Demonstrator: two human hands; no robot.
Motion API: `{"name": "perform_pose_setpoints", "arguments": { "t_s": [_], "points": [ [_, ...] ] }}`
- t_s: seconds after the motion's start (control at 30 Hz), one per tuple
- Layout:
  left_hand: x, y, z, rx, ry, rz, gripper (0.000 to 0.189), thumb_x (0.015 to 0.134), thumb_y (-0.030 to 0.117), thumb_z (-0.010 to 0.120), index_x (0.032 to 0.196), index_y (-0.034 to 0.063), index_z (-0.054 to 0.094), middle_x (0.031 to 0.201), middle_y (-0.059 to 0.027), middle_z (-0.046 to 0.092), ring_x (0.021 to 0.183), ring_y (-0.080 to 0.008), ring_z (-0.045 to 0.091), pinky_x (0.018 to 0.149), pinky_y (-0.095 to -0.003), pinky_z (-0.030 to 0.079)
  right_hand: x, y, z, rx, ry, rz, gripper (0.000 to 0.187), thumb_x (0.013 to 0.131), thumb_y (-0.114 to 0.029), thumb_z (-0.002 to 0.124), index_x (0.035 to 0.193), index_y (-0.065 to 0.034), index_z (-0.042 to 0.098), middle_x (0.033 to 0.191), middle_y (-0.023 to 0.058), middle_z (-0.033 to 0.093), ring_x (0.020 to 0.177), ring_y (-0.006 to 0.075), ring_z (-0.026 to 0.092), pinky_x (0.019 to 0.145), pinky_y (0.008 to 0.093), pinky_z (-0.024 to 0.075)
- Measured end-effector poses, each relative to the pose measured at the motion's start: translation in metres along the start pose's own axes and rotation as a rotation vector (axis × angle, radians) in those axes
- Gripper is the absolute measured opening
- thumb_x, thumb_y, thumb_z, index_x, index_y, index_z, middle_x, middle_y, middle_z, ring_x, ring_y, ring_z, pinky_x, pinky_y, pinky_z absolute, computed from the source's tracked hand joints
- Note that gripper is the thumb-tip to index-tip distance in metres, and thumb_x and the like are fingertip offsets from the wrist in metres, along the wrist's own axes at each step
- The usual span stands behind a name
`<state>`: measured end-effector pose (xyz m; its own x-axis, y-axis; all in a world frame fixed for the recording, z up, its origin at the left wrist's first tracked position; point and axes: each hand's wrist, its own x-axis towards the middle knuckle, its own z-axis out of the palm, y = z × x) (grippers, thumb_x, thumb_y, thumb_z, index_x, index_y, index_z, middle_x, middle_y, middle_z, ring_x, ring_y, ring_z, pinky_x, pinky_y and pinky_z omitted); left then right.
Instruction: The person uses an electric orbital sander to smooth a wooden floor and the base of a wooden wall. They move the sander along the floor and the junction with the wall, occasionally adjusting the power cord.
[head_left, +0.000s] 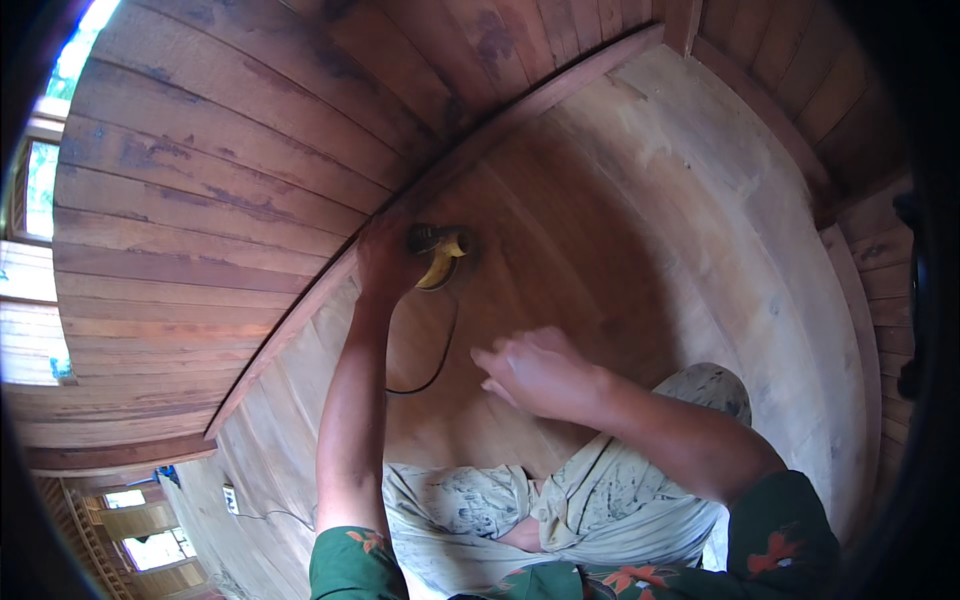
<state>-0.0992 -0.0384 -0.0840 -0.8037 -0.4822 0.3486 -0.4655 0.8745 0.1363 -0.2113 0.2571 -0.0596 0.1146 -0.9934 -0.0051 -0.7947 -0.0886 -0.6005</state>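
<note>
My left hand (390, 255) is closed around a yellow and black corded power sander (441, 262), close to the wooden baseboard. Its underside is hidden, and the surrounding wooden floor (555, 277) lies in shadow. A dark cord (448, 341) curves from the tool back toward my left forearm. Bent in the air above the floor, in front of my knee, my right hand (536, 371) is slightly blurred and touches no tool; its fingers are partly curled, and nothing shows between them.
Plank walls (187, 225) rise at the left and top, with a wooden baseboard (300, 315) along the floor. A pale power strip (230, 499) with a cord lies at lower left. My bent legs in stained pale trousers (472, 499) are close below. Windows stand at the far left.
</note>
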Motion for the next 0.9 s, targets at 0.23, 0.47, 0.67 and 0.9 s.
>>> {"name": "perform_pose_setpoints", "arguments": {
  "t_s": [0.23,0.47,0.67,0.9],
  "points": [
    [0.017,0.047,0.025,-0.059,0.025,0.184,0.037,0.071,0.02,0.09,0.106,0.0175,0.079,0.114,-0.0101,0.075,0.117,-0.0372,0.07,0.106,-0.0506,0.054,0.029,0.043,-0.036,0.137,0.814,0.083,0.044,0.101,-0.025,0.076,0.139,-0.0033,0.071,0.127,0.0224,0.075,0.115,0.0436,0.073,0.101,0.0488,0.0595],
    [0.041,0.096,0.04,-0.038,-0.076,0.338,0.043,0.071,0.029,0.089,0.111,0.0199,0.079,0.121,-0.0069,0.074,0.129,-0.0336,0.066,0.118,-0.0533,0.047,0.023,0.08,-0.063,-0.068,0.519,0.477,0.041,0.1,-0.028,0.077,0.134,-0.0052,0.074,0.121,0.0215,0.079,0.115,0.0457,0.074,0.099,0.0546,0.059],
    [0.026,0.129,0.055,0.048,0.081,0.245,0.056,0.085,0.022,0.081,0.14,0.0159,0.07,0.153,-0.0143,0.063,0.155,-0.0343,0.05,0.135,-0.0581,0.03,0.017,0.088,-0.061,-0.129,0.308,0.631,0.028,0.101,-0.033,0.076,0.114,-0.0083,0.079,0.107,0.0233,0.078,0.104,0.0467,0.075,0.09,0.058,0.0601],
    [-0.128,0.215,0.041,-0.479,-0.082,-0.36,0.069,0.1,0.029,0.075,0.159,0.0009,0.053,0.139,-0.0278,0.067,0.133,-0.0472,0.063,0.112,-0.0596,0.049,0.021,0.085,-0.056,-0.163,0.374,0.65,0.032,0.103,-0.036,0.075,0.116,-0.0077,0.08,0.103,0.0195,0.081,0.105,0.0445,0.077,0.092,0.0574,0.06]
  ]
}}
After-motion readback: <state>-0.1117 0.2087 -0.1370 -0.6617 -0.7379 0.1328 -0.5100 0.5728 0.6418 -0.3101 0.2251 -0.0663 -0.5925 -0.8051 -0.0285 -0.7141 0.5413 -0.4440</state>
